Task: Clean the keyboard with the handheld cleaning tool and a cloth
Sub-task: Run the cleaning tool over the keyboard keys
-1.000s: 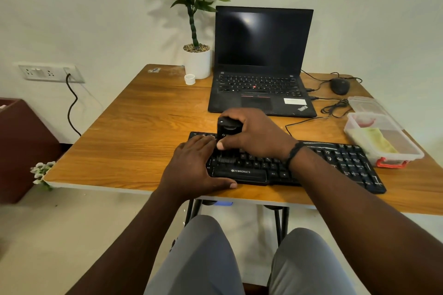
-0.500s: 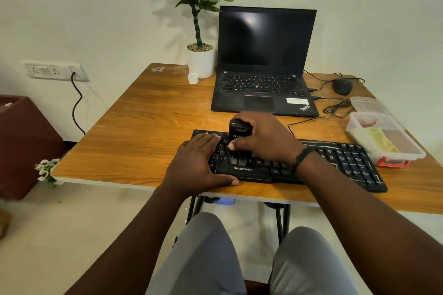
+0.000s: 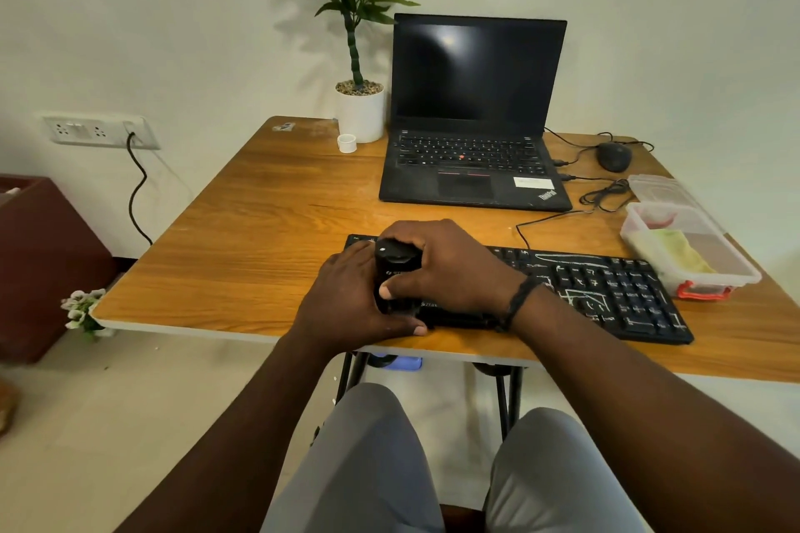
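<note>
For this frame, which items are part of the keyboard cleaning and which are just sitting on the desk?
In use: keyboard, handheld cleaning tool, right hand gripping it, left hand on the keyboard's left end.

Idle: laptop, mouse, potted plant, plastic container.

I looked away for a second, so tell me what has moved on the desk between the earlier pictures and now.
The right hand, gripping the black cleaning tool, has drawn it toward the near edge of the keyboard. The left hand stayed resting on the keyboard's left end. The laptop, mouse and plastic box have not moved.
</note>
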